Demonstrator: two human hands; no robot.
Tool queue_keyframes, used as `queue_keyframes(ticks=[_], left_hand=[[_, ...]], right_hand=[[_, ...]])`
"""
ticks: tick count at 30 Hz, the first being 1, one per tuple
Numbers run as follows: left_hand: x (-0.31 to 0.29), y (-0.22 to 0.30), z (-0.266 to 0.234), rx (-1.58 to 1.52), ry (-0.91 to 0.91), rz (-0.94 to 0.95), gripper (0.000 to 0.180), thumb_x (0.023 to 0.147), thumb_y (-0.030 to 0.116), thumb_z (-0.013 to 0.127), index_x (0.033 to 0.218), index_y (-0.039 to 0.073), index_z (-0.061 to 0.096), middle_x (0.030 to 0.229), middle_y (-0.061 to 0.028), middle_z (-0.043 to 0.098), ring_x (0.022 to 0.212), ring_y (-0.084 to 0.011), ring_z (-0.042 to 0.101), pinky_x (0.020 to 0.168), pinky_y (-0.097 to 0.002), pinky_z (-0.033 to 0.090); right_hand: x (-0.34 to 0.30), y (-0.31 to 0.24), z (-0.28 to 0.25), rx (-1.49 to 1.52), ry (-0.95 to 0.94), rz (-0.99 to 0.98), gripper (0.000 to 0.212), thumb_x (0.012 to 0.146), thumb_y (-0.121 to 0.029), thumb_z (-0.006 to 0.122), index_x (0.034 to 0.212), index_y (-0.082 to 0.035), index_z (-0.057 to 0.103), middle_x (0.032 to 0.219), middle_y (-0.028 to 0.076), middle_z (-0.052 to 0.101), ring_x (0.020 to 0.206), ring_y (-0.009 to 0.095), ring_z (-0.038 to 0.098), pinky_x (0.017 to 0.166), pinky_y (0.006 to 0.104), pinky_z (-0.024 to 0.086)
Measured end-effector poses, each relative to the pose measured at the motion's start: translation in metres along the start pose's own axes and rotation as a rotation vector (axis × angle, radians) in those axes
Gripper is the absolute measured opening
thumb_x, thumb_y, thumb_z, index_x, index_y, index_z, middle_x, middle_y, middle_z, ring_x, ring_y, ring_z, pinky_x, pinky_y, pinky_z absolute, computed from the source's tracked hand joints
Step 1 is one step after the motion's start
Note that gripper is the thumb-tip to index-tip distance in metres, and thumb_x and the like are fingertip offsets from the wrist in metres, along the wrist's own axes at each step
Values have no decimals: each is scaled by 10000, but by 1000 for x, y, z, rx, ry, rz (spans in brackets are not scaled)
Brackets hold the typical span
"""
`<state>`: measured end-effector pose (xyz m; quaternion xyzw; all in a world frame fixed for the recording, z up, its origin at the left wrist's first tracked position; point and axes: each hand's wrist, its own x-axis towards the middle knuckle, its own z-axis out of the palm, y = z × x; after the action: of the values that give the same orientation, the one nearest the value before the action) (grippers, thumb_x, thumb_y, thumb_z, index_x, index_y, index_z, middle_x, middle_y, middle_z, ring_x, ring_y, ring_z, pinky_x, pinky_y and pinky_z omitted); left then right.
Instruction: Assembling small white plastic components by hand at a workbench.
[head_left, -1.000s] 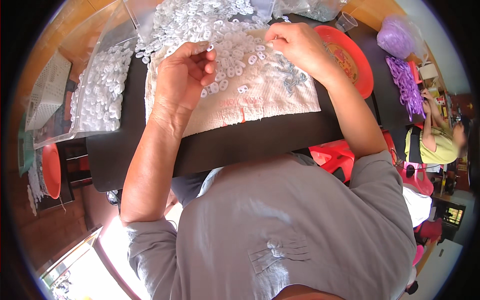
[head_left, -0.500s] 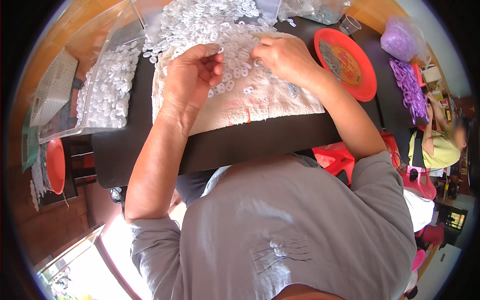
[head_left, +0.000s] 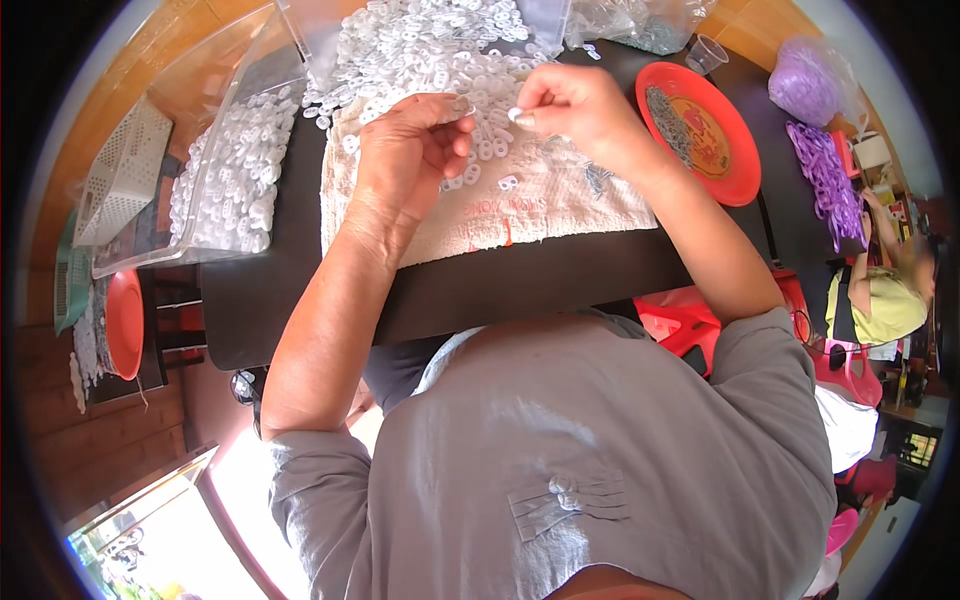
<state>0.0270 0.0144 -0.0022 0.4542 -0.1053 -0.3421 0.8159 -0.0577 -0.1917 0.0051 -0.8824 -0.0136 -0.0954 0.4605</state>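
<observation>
Over a cream towel (head_left: 560, 205), my left hand (head_left: 415, 150) is raised with thumb and forefinger pinched at a small pale bit, mostly hidden by the fingertips. The other fingers curl loosely. Facing it, my right hand (head_left: 582, 112) pinches a small white plastic piece (head_left: 515, 114) between thumb and forefinger. The two pinches are a short gap apart. Below and behind them lies a big heap of white oval plastic pieces (head_left: 430, 50) with holes in them. One loose two-holed piece (head_left: 508, 183) sits apart on the towel.
A clear bin (head_left: 190, 240) of similar white pieces stands at left. On the right are a red plate (head_left: 745, 150) holding small grey parts (head_left: 665, 118), a plastic cup (head_left: 706, 54) and purple strips (head_left: 822, 185). Small grey parts (head_left: 597, 178) lie on the towel. Another person (head_left: 885, 300) works at far right.
My right hand has risen off the heap with a white piece in its pinch. My left hand has shifted slightly to the right. The whole view has moved a little.
</observation>
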Motion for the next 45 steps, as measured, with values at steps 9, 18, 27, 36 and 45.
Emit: queue_keyframes(ticks=[9,18,27,36,45], left_hand=[[-7,2,9,17,-20,51,146,860,33,589,981,-48,569,781,-138,640,579,-173,588,460,-279,428],[-9,1,10,78,-46,47,142,898,74,599,989,-31,571,811,-108,631,627,-152,579,502,-264,423],[-11,-5,15,149,-26,64,79,886,26,619,920,-44,610,750,-120,646,549,-150,572,449,-257,426],[-16,-7,19,238,22,97,124,918,68,585,957,-49,585,786,-97,627,587,-136,565,486,-258,417],[-14,-8,21,167,35,70,141,918,87,572,961,-46,590,784,-103,623,594,-156,563,492,-275,410]], right_hand=[[-8,-45,11,429,181,53,109,863,-80,641,961,-37,661,840,-7,638,714,76,554,621,210,408],[-7,-36,26,171,205,-185,87,897,-97,632,953,-32,650,845,-31,618,741,46,519,661,216,422],[-10,-33,28,59,239,-221,56,880,-18,623,923,10,603,813,3,609,774,75,534,712,232,444],[-10,-28,35,83,269,-265,75,888,-38,637,880,29,606,790,5,617,733,75,546,673,232,462],[-9,-17,15,404,302,-21,64,871,-67,671,911,-18,661,833,15,652,734,83,590,657,232,474]])
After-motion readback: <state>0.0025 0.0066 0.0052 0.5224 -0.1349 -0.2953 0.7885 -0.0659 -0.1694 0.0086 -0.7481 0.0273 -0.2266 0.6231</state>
